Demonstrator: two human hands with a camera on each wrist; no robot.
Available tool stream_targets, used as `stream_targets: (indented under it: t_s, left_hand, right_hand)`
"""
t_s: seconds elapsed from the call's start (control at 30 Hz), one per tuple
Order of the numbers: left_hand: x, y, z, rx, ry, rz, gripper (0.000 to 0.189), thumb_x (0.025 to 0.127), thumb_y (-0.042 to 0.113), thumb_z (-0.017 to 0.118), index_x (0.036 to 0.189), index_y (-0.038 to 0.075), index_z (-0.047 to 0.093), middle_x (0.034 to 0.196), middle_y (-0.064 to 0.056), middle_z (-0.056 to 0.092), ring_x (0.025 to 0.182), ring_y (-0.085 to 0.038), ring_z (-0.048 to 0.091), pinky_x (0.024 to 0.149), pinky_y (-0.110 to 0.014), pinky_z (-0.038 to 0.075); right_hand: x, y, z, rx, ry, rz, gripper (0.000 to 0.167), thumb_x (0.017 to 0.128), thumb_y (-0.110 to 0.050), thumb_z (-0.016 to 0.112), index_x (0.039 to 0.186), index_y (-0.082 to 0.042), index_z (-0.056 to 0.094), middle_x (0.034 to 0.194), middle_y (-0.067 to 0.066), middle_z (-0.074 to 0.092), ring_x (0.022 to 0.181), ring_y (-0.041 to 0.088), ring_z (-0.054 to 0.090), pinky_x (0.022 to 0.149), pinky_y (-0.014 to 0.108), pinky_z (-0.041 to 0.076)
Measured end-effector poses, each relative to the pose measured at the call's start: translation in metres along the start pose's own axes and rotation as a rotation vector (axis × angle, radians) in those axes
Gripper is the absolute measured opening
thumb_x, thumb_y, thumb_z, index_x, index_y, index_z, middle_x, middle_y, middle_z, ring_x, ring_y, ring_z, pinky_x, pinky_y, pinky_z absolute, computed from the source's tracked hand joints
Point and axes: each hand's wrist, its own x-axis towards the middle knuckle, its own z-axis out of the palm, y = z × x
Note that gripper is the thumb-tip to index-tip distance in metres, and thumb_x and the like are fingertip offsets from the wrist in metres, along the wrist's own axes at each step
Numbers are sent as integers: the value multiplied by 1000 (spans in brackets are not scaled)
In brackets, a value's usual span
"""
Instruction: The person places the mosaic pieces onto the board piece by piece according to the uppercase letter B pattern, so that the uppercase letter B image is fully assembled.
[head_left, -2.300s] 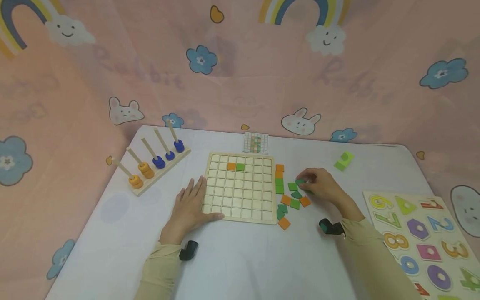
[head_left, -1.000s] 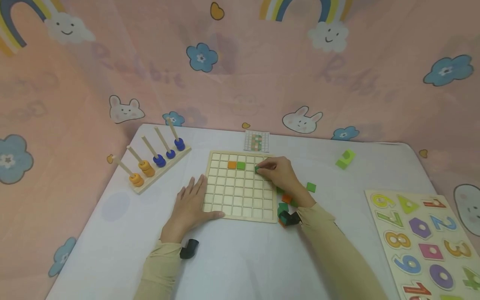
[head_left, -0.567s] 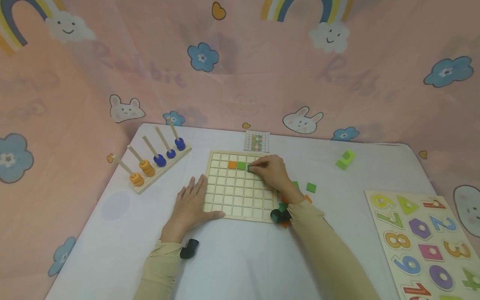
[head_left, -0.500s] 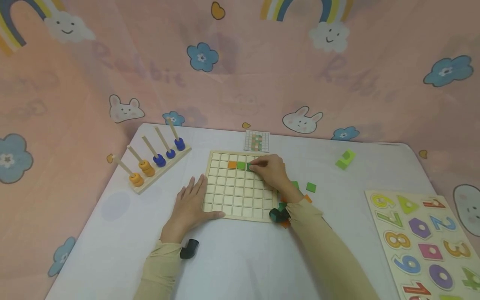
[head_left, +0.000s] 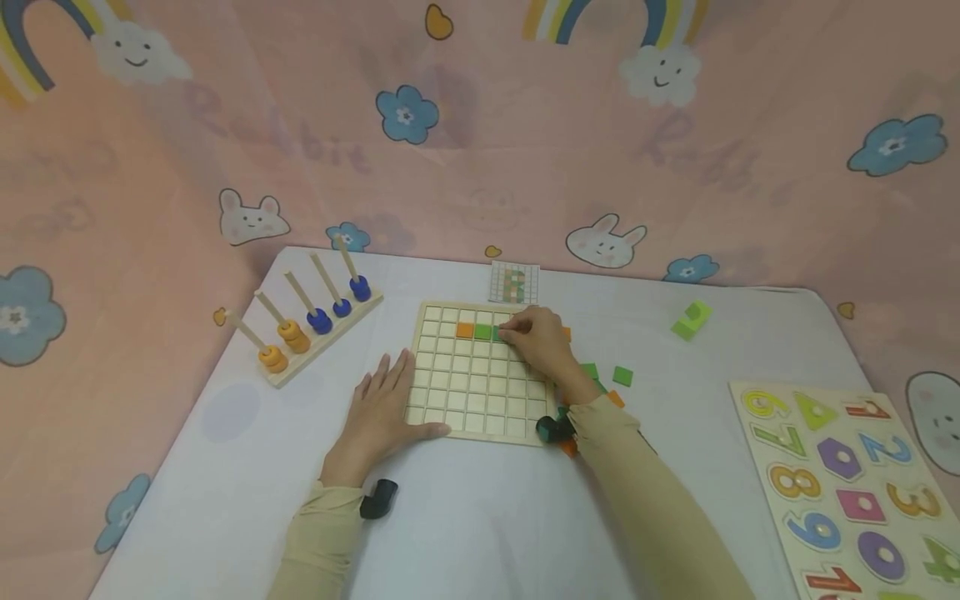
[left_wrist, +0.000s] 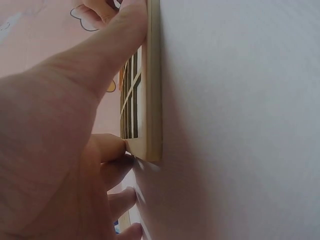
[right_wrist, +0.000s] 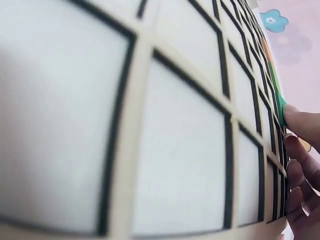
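Note:
A wooden grid board (head_left: 472, 392) lies mid-table. Its second row holds an orange tile (head_left: 464, 330) and a light green tile (head_left: 482, 331). My right hand (head_left: 504, 335) reaches over the board's right side and pinches a dark green tile (head_left: 497, 334) at the cell just right of the light green one. The right wrist view shows the fingertips (right_wrist: 297, 122) on that tile (right_wrist: 280, 112) against the grid (right_wrist: 140, 100). My left hand (head_left: 378, 408) lies flat at the board's front left corner, with its thumb (left_wrist: 107, 45) along the board's edge (left_wrist: 154, 100).
Loose green (head_left: 622, 375) and orange (head_left: 615, 397) tiles lie right of the board. A pattern card (head_left: 513, 283) sits behind it. A peg rack with rings (head_left: 303, 329) stands at left, a green block (head_left: 692, 319) at back right, and a number puzzle (head_left: 847, 475) at front right.
My right hand lifted a dark green tile from the loose pile and carried it left to the board's second row. It has barely moved over the last half second. The left hand stayed still.

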Motion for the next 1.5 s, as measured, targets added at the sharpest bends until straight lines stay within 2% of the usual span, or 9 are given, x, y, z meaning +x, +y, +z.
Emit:
stream_targets:
  t_s: [0.2, 0.33, 0.43, 0.53, 0.63, 0.77, 1.0, 1.17, 1.5]
  left_hand:
    - [0, 1, 0, -5, 0, -2, 127, 82, 61, 85, 170, 3, 12, 179, -14, 10, 166, -39, 3, 135, -61, 10]
    - [-1, 2, 0, -3, -1, -1, 127, 82, 61, 85, 170, 3, 12, 179, -14, 10, 166, -39, 3, 135, -61, 10]
    - [-1, 2, 0, -1, -3, -2, 127, 82, 61, 84, 170, 3, 12, 179, -14, 9, 167, -39, 3, 135, -61, 10]
    - [-1, 3, -1, -4, -2, 1, 127, 83, 61, 84, 170, 3, 12, 179, -14, 9, 167, -39, 3, 135, -61, 10]
    - [-2, 3, -1, -7, 0, 2, 127, 83, 60, 85, 170, 3, 12, 179, -14, 10, 167, -39, 3, 135, -61, 10]
    - [-3, 3, -1, -2, 7, 7, 126, 83, 60, 85, 169, 2, 14, 178, -16, 12, 166, -41, 6, 134, -62, 11]
    - [-4, 3, -2, 2, -4, -4, 126, 83, 59, 85, 170, 2, 12, 179, -15, 10, 166, -40, 5, 135, -61, 9]
    - [-3, 3, -2, 7, -7, -6, 126, 83, 60, 84, 170, 3, 11, 179, -14, 9, 166, -39, 3, 135, -61, 9]
    - [-2, 3, -1, 7, -1, -8, 127, 83, 61, 84, 170, 3, 12, 179, -14, 9, 166, -39, 4, 135, -61, 10]
  right_hand:
    - [-6, 4, -3, -22, 14, -41, 13, 97, -10, 77, 100, 2, 81, 108, 19, 72, 99, 31, 64, 87, 41, 54]
    - [-11, 8, -8, -32, -5, -50, 14, 98, -10, 77, 106, 0, 81, 108, 16, 73, 100, 30, 64, 90, 42, 55]
    - [-17, 13, -13, -56, -48, -52, 19, 98, -12, 76, 114, -2, 80, 113, 15, 71, 105, 30, 62, 93, 44, 54]
    - [-24, 18, -22, -84, -85, -74, 26, 97, -11, 76, 121, -1, 78, 121, 18, 67, 112, 34, 56, 96, 48, 52]
    - [-33, 24, -33, -96, -101, -77, 32, 96, -11, 77, 126, 1, 74, 130, 23, 62, 121, 39, 50, 103, 56, 48]
    - [-44, 37, -48, -100, -112, -19, 40, 95, -13, 79, 132, 0, 70, 139, 23, 57, 133, 42, 46, 116, 62, 41]
    - [-61, 55, -66, -87, -186, 32, 56, 92, -19, 84, 141, -2, 62, 143, 22, 51, 136, 44, 47, 119, 65, 41]
    - [-69, 61, -71, -69, -193, 60, 58, 91, -16, 85, 143, -4, 61, 144, 20, 52, 140, 43, 46, 123, 65, 36]
    - [-70, 57, -72, -86, -189, 69, 54, 92, -19, 84, 139, -2, 64, 140, 21, 55, 130, 41, 48, 116, 62, 42]
